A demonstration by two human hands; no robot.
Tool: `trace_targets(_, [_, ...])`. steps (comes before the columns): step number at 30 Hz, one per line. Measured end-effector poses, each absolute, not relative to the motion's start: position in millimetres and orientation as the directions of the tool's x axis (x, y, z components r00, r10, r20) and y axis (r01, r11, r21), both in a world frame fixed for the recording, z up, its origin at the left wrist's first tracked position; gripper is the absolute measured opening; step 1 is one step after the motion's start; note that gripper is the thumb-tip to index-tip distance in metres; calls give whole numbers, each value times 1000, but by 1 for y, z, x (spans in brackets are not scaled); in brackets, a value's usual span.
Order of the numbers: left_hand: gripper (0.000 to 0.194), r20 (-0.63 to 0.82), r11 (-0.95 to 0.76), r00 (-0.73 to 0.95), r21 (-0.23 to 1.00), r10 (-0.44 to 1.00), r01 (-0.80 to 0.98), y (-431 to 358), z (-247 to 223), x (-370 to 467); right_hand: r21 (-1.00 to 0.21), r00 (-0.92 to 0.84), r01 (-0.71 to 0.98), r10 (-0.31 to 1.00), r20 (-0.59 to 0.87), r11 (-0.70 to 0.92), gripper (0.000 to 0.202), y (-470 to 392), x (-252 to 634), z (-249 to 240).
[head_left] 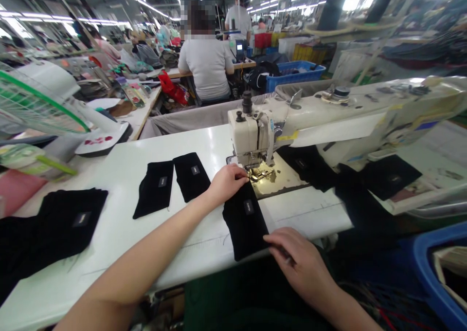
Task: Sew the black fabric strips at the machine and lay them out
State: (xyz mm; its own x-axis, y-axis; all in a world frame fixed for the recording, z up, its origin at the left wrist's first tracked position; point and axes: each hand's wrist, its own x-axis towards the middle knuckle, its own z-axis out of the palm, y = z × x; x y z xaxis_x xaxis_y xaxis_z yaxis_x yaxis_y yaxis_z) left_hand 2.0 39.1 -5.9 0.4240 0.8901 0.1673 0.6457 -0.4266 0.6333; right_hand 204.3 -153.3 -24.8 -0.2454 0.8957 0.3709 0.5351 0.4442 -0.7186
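A black fabric piece (pixel 245 224) with a small grey label lies on the white table, its far end at the presser foot (pixel 260 175) of the sewing machine (pixel 251 131). My left hand (pixel 226 181) pinches that far end, just left of the foot. At the near right edge of the same piece, my right hand (pixel 292 255) has its thumb and forefinger closed on the cloth, with the other fingers curled. Two more labelled black pieces, one (pixel 155 187) beside the other (pixel 190 175), lie flat left of my left hand.
Black cloth (pixel 54 229) is heaped at the table's left edge. More black pieces (pixel 310 168) lie under the machine arm and to its right. A fan (pixel 40 102) stands at far left, a blue bin (pixel 438 253) at lower right. A person (pixel 206 63) sits ahead.
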Motion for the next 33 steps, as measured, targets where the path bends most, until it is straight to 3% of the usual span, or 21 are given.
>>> trace_targets(4, [4, 338, -528, 421, 357, 842, 771, 29, -8, 6, -572, -321, 612, 832, 452, 547, 42, -150, 208, -26])
trace_targets(7, [11, 351, -592, 504, 217, 789, 776, 23, -8, 5, -500, -374, 656, 819, 435, 565, 43, -151, 211, -24])
trace_targets(16, [15, 428, -738, 607, 285, 669, 612, 29, -20, -7, -506, -352, 633, 800, 486, 586, 30, -150, 210, -28])
trace_targets(33, [20, 529, -772, 585, 252, 615, 584, 39, -28, -6, -497, -338, 659, 812, 476, 565, 23, -143, 206, -28])
